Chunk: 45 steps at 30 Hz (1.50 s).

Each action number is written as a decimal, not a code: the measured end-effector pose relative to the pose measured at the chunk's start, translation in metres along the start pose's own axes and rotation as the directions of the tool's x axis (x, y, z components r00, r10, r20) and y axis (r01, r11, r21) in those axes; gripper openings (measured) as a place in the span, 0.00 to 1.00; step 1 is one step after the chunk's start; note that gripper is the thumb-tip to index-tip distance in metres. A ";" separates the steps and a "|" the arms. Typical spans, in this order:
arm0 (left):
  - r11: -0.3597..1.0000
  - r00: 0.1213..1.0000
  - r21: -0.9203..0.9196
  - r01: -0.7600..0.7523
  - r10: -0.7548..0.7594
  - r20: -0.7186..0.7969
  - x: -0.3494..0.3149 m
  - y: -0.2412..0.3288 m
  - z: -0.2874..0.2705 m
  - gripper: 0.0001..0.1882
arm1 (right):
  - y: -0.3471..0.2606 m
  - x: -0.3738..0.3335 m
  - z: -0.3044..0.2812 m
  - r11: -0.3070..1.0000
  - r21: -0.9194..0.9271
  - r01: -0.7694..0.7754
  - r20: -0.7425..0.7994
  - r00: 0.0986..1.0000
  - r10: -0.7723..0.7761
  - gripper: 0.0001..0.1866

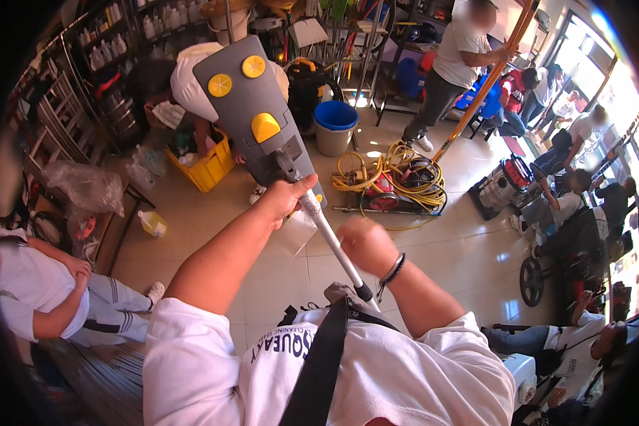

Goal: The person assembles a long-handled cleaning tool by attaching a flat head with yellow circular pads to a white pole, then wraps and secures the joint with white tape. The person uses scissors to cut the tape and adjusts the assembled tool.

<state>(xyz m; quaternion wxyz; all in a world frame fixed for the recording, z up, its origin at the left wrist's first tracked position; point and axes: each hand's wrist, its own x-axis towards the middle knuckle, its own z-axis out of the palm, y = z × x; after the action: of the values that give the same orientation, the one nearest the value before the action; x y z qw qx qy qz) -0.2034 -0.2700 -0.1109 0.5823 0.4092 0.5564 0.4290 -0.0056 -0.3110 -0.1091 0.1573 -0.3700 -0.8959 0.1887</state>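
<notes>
At the far left, a person in a white shirt (21,291) is showing, with a clear plastic bag (85,188) lying crumpled farther off. A jug of yellow liquid (152,224) is sitting on the tiled floor (277,284). Beyond it, a second person in white (192,78), partly hidden, is bending over a yellow crate (204,170). In front of that person, a flat grey tool head (241,106) with yellow knobs is hanging in the air, tilted, well above the floor. The left hand (288,199) is clamping around the silver pole (348,264) just below the head. The pole is slanting down toward the wearer's waist, while a blue bucket (335,115) is nesting in a pale one farther back. The right hand (368,246), blurred, is curling just beside the pole; whether it is gripping cannot be told. Farther right, a coiled yellow hose (422,170) is draping over a red machine (384,201). Beyond, a standing person (461,60) is holding a long wooden pole (479,97), and a silver vacuum (504,183) is standing near several seated people.
</notes>
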 end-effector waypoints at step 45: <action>0.064 0.841 0.847 -0.528 0.175 0.511 0.111 0.121 0.116 0.17 | 0.131 0.053 -0.117 0.700 0.624 -0.347 0.091 0.922 0.376 0.16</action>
<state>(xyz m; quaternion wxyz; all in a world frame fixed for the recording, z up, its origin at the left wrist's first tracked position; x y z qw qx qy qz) -0.0917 -0.1279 -0.0231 0.1274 0.8607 0.4915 0.0383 0.0872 -0.1613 -0.0586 0.2509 -0.4683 -0.6867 0.4963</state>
